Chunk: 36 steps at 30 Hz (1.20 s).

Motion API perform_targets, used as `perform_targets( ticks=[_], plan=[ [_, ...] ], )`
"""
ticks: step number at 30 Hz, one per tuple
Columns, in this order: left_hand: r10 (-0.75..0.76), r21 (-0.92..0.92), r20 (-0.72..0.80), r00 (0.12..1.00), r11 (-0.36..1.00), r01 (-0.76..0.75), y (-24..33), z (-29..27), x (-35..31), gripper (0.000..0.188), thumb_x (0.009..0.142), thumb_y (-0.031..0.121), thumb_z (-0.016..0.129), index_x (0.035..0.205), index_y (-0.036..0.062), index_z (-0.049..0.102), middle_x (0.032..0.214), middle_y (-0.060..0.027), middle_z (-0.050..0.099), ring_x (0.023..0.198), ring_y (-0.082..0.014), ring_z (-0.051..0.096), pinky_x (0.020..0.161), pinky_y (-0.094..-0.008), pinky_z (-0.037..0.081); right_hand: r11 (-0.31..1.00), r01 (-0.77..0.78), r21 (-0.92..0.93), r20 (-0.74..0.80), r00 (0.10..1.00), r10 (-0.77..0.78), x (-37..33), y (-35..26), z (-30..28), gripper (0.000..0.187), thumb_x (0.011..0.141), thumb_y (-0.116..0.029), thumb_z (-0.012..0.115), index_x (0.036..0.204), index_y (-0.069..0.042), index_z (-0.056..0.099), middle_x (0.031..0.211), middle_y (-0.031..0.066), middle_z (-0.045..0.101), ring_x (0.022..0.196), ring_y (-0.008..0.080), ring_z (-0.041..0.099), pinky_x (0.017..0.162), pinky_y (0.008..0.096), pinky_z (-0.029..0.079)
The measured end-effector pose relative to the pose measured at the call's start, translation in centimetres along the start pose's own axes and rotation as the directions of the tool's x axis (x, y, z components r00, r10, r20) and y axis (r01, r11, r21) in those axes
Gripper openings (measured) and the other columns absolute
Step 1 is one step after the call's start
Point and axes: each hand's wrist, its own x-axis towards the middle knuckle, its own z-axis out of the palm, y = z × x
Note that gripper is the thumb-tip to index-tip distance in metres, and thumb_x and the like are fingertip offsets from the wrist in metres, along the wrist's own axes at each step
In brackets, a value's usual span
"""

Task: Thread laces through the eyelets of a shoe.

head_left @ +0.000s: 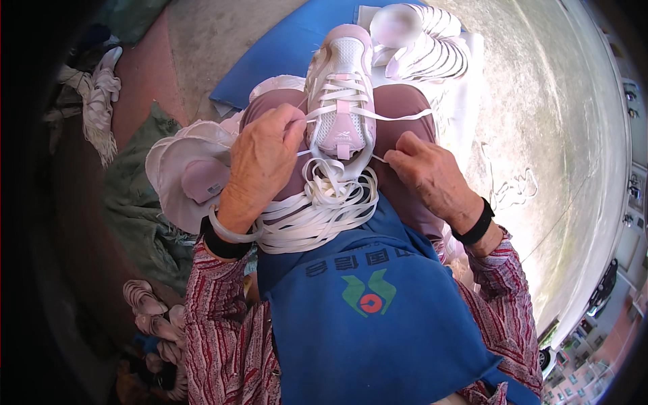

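Note:
A white and pink sneaker (347,50) rests between my knees, its heel opening toward me. White laces (343,84) cross over its upper, and one loose lace end (405,117) runs out over my right knee. To the left of the shoe, my left hand (264,156) is closed, pinching a white lace that shows beside its fingers. My right hand (432,177), right of the heel, is closed with its fingertips on a short stretch of white lace. Between my hands, a heap of loose white laces (317,223) lies on my lap.
A blue apron (378,337) covers my lap. Left of my knee stand nested pale shoe uppers (179,158). Beyond the sneaker, more stacked uppers (432,57) lie by a blue sheet (270,57). Green cloth (145,202) and several shoe pieces (152,314) lie at left.

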Motion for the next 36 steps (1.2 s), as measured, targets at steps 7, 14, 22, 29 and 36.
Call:
perform_targets(
  ticks=[7,14,22,29,36],
  plan=[
    [0.043,-0.052,-0.050,0.998,0.998,-0.046,-0.9,1.1,0.5,0.015,0.095,0.015,0.056,0.097,0.0009,0.060,0.083,-0.0183,0.064,0.076,-0.0333,0.065,0.070,-0.0411,0.048,0.942,-0.092,0.323,-0.194,0.968,0.161,1.4,0.8,0.5,0.007,0.090,-0.006,0.059,0.095,-0.002,0.061,0.088,0.0150,0.056,0.080,0.0346,0.061,0.070,0.0435,0.050],
    [0.156,-0.001,-0.057,0.986,0.988,-0.157,-1.0,0.9,2.0,0.013,0.093,0.012,0.053,0.093,0.0001,0.059,0.080,-0.0196,0.061,0.075,-0.0372,0.062,0.068,-0.0438,0.047,0.953,-0.200,0.226,-0.151,0.960,0.237,2.2,0.9,0.4,0.010,0.090,-0.010,0.064,0.097,-0.005,0.068,0.089,0.0119,0.062,0.079,0.0338,0.062,0.070,0.0421,0.050],
    [0.062,-0.077,0.200,0.978,0.996,-0.047,-1.3,-0.4,3.5,0.016,0.092,0.015,0.055,0.092,0.0005,0.061,0.078,-0.0106,0.063,0.071,-0.0206,0.062,0.059,-0.0348,0.050,0.897,-0.195,0.397,-0.253,0.916,0.311,4.4,1.8,0.8,0.012,0.088,-0.010,0.065,0.094,-0.002,0.070,0.082,0.0137,0.064,0.080,0.0327,0.063,0.072,0.0399,0.050],
    [-0.264,-0.368,0.305,0.915,0.853,0.369,-1.3,0.2,3.5,0.021,0.094,0.021,0.060,0.102,0.0030,0.068,0.085,-0.0028,0.066,0.074,-0.0121,0.063,0.057,-0.0266,0.056,0.887,-0.174,0.428,-0.201,0.938,0.281,4.5,1.7,0.2,0.014,0.089,-0.010,0.063,0.091,0.001,0.070,0.082,0.0151,0.062,0.080,0.0315,0.061,0.073,0.0393,0.049],
    [-0.033,-0.157,0.026,0.999,0.987,0.037,-1.8,1.7,2.8,0.020,0.090,0.019,0.063,0.093,0.0005,0.070,0.082,-0.0110,0.068,0.075,-0.0229,0.064,0.066,-0.0333,0.053,0.929,-0.142,0.341,-0.164,0.964,0.207,5.4,1.5,-0.1,0.014,0.088,-0.010,0.061,0.083,0.003,0.066,0.082,0.0156,0.061,0.079,0.0350,0.060,0.072,0.0418,0.049]
  ],
)
